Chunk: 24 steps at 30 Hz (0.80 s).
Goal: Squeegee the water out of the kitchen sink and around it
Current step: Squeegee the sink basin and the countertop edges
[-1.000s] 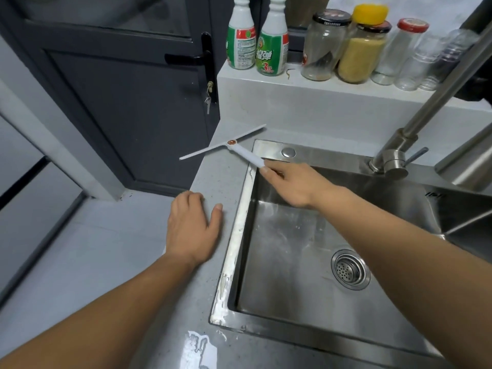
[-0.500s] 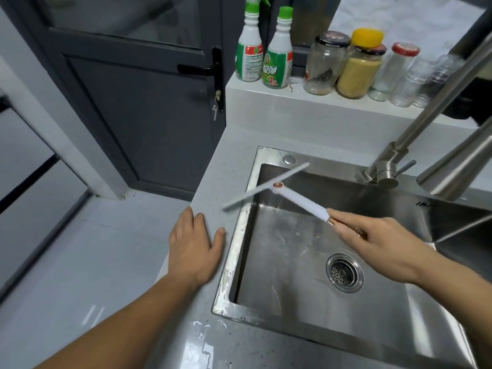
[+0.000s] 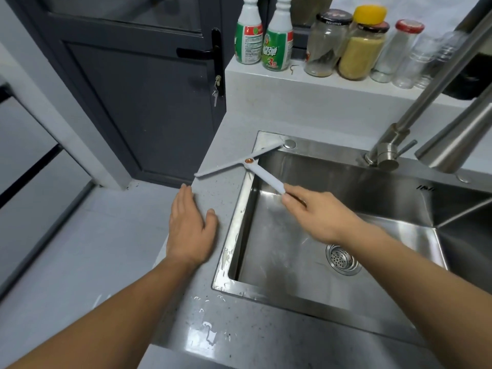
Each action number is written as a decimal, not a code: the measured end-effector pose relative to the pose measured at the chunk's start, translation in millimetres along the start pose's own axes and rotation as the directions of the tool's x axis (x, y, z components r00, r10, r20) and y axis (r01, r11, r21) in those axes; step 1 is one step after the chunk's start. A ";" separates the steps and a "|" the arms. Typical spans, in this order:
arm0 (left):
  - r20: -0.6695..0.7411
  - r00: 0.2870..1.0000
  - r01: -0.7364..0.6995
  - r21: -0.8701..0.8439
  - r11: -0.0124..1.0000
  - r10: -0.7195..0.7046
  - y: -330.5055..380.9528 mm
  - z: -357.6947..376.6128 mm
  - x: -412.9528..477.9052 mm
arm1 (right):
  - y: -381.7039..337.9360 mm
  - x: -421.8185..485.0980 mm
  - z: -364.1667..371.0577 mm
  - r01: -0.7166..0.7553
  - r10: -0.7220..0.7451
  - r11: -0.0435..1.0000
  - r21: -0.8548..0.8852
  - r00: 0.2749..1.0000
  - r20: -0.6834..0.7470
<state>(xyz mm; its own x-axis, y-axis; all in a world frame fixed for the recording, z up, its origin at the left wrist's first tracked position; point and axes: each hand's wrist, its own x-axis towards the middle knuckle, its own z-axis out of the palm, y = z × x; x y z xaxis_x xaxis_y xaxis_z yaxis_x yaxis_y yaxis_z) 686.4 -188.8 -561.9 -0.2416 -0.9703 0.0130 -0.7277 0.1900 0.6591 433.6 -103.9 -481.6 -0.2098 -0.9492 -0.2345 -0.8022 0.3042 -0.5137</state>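
Right hand (image 3: 322, 214): clenched around the near end of the squeegee (image 3: 247, 163) handle, over the left part of the sink (image 3: 346, 296).

Squeegee: pale, T-shaped. Blade lies across the sink's far-left corner, one end out over the tabletop (image 3: 213, 302), the other near the round cap (image 3: 289, 143) on the sink's far rim. Whether the blade presses on the surface cannot be told.

Left hand (image 3: 190, 230): released, palm flat on the tabletop just left of the sink's left rim, holding nothing.

Water: droplets and a small puddle (image 3: 206, 334) on the near tabletop; streaks along the left rim. Drain (image 3: 343, 259) in the basin, near right.

Risks, as judged:
- Blade bridging rim and tabletop may ride on the raised edge and skip water on either side.
- A stroke angled left would push water off the tabletop edge to the floor (image 3: 66, 235) rather than into the basin.
- The flat left hand sits in the blade's likely path; a pull toward the near side could strike it.
- The near puddle may be missed.
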 end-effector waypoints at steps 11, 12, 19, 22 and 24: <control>0.136 0.991 -0.024 0.188 0.982 -0.002 -16.7 -24.8 -14.4 | 22.2 -104.0 -38.3 -0.073 0.070 0.995 -0.073 0.997 -0.040; 0.144 0.990 -0.040 0.217 0.975 0.009 -18.1 -24.0 -17.3 | 9.9 -92.4 -32.2 -0.052 0.048 0.997 -0.063 0.997 -0.066; 0.119 0.993 -0.037 0.235 0.971 0.008 -28.9 -24.6 -35.5 | -48.4 -40.7 23.7 -0.027 0.026 0.996 -0.083 1.000 -0.014; 0.097 0.995 0.007 0.152 0.988 -0.022 -35.2 -28.8 -42.0 | -35.6 -76.1 23.4 -0.014 0.018 0.983 -0.185 1.000 0.020; 0.095 0.995 0.021 0.108 0.994 -0.031 -39.8 -32.9 -48.6 | -25.9 -103.9 18.0 -0.027 0.037 0.971 -0.236 0.998 0.041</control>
<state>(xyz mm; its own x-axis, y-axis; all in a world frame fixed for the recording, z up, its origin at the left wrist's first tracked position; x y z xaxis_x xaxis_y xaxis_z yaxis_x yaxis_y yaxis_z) 748.2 -154.1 -564.0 -0.2791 -0.9570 -0.0793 -0.7973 0.1849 0.5745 486.3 -11.7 -458.9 -0.2163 -0.9330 -0.2874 -0.9055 0.3019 -0.2984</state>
